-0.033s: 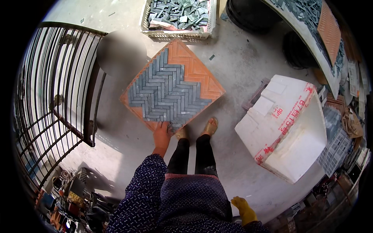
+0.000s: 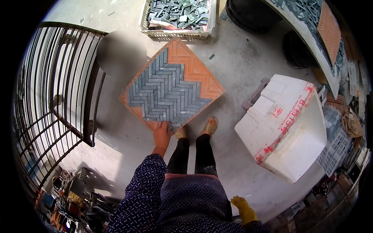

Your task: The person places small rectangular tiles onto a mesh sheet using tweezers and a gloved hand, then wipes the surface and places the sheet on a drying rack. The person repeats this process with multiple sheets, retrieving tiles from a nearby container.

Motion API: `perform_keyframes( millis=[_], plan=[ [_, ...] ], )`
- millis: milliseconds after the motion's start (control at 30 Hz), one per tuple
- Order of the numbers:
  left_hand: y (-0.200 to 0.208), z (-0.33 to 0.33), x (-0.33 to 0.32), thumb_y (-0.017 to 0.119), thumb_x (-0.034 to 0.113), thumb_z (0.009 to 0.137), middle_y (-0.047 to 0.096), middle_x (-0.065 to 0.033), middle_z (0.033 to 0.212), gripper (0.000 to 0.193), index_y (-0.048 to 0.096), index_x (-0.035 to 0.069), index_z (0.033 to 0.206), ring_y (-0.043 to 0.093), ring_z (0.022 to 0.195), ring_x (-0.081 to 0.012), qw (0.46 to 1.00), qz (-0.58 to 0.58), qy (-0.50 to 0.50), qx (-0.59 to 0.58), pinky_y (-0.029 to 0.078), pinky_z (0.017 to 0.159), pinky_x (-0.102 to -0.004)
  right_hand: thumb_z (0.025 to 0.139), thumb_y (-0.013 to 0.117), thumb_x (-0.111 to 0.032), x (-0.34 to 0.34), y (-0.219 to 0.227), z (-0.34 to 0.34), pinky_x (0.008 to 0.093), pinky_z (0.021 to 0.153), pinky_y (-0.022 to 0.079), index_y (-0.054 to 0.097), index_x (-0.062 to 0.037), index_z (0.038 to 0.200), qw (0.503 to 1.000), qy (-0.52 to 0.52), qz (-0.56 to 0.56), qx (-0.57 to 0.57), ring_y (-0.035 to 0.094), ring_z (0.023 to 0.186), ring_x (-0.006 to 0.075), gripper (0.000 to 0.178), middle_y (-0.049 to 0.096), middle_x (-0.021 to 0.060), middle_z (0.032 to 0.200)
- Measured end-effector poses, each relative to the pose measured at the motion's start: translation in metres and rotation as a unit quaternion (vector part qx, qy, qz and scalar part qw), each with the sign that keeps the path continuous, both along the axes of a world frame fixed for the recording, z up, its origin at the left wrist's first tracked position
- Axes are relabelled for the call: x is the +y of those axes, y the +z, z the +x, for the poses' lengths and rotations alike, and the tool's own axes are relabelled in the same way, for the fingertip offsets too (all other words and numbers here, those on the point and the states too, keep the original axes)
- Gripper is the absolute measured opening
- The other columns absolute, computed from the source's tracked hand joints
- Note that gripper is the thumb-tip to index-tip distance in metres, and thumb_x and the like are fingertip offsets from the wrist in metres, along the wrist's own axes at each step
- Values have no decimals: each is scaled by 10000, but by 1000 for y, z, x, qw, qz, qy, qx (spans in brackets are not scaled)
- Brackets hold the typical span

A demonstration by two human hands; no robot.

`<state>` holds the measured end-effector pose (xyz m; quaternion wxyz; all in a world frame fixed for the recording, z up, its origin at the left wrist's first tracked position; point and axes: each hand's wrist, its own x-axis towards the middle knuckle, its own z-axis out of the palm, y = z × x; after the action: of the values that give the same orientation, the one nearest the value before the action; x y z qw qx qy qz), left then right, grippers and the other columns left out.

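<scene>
While left hand (image 2: 161, 136) grips tile board (image 2: 171, 87) corner, bare floor (image 2: 237, 62) alongside, crate (image 2: 176, 33) near.

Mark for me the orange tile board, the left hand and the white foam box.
orange tile board (image 2: 194, 70), head view, on its bare orange part.
left hand (image 2: 162, 134), head view, on the back of the hand at the board's near corner.
white foam box (image 2: 291, 132), head view, on its top face.

Your left hand (image 2: 161, 134) grips the near corner of the square orange tray (image 2: 194, 68) lying on the concrete floor (image 2: 241, 66), part-filled with grey herringbone tiles (image 2: 165, 95). Your right hand (image 2: 243, 209), in a yellow glove, hangs by your hip. A white foam box (image 2: 289, 128) sits to your right, and a basket of grey tile pieces (image 2: 176, 15) touches the tray's far corner.
</scene>
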<state>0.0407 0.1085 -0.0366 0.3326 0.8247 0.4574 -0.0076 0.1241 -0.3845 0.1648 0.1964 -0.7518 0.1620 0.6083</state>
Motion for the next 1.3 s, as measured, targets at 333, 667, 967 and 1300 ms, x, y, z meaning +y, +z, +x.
perform_keyframes(
  millis=[333,667,967,1300],
  plan=[
    [3,4,-4,611,54,691,505,-104,809,129,519,68,780,532,740,-337,999,44,6,-6,446,591,-427,891,464,-225,28,7,13,290,842,465,531,3,1082,996,87,22,-3,583,957,210,306,586,146,1029],
    [0,25,-31,672,164,700,564,-78,814,188,543,95,817,547,766,-298,992,-1,112,63,383,691,-401,861,502,-344,28,-8,11,295,891,446,508,38,1108,978,-180,-91,46,571,998,216,455,591,171,1040],
    [0,11,-31,610,63,703,559,-89,863,254,575,96,953,548,816,-305,991,-54,117,35,427,670,-414,868,481,-348,35,-10,16,292,883,449,519,31,1098,989,-122,-70,51,570,997,229,445,590,169,1045],
    [24,10,-44,562,54,741,526,-100,895,525,471,168,1246,556,802,-321,992,-16,-57,114,473,625,-422,832,523,-336,35,-14,7,279,852,441,552,73,1028,982,-166,-78,33,579,929,194,455,613,132,959]
  ],
)
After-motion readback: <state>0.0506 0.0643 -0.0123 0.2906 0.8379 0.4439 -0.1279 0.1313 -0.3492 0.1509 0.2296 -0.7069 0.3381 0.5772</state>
